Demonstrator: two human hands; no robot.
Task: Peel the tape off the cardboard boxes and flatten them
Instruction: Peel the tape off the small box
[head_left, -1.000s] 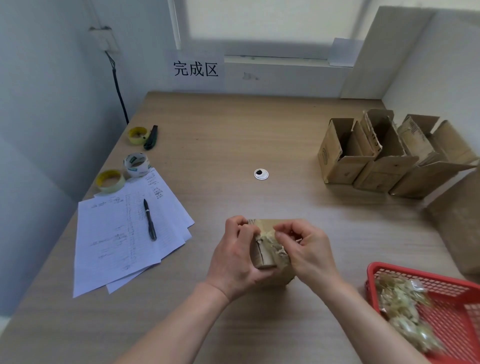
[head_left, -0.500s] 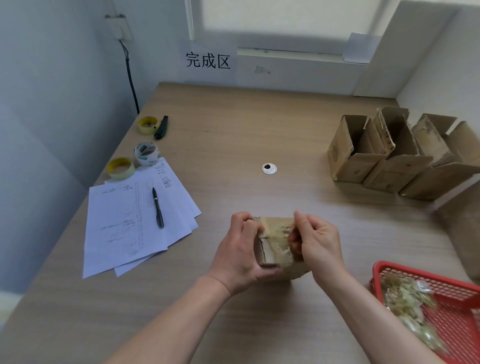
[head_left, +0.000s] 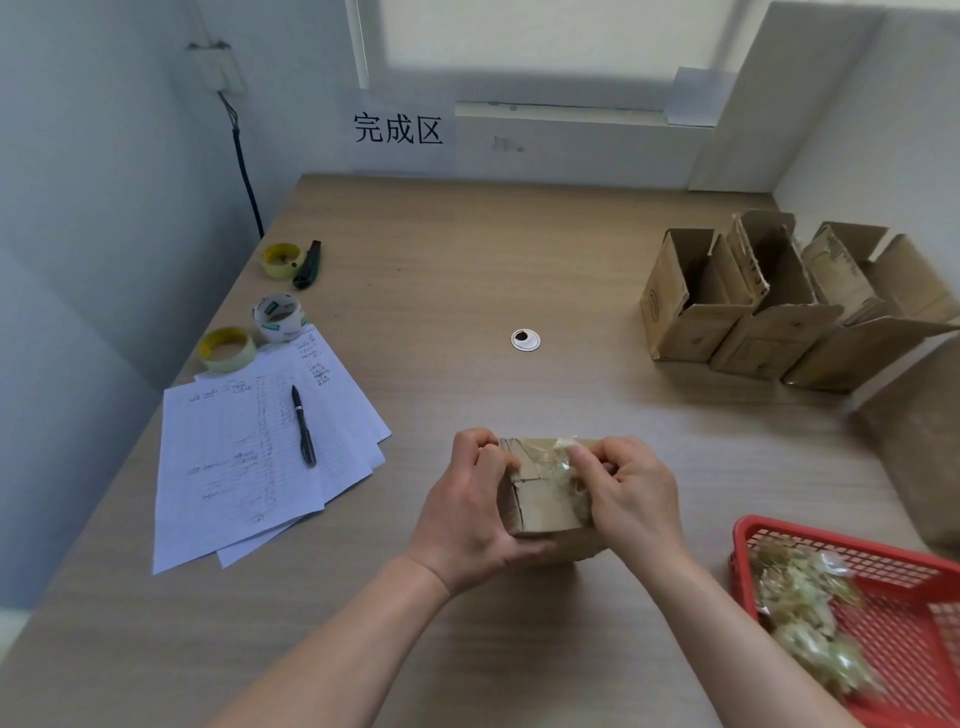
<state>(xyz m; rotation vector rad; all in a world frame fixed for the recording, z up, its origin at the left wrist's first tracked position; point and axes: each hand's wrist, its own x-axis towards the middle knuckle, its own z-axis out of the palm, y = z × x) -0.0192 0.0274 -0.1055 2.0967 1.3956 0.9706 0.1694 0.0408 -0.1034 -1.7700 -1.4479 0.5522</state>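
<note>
Head view: while the small cardboard box (head_left: 540, 499) sits on the wood-grain table (head_left: 467, 270) near its front edge, both hands close on it.
Left hand (head_left: 470, 512): fingers curled round the box's left side, gripping it.
Right hand (head_left: 631, 493): fingertips (head_left: 579, 457) pinching crinkled clear tape (head_left: 563, 467) at the box's top right.
Open boxes (head_left: 779, 306): three brown corrugated cartons, flaps up, touching in a row far right.
Basket (head_left: 883, 561): red plastic mesh, holding crumpled tape wads (head_left: 805, 618).
Left side: lined paper sheets (head_left: 249, 452) under a black pen (head_left: 303, 423); three tape rolls (head_left: 278, 317) beside them.
</note>
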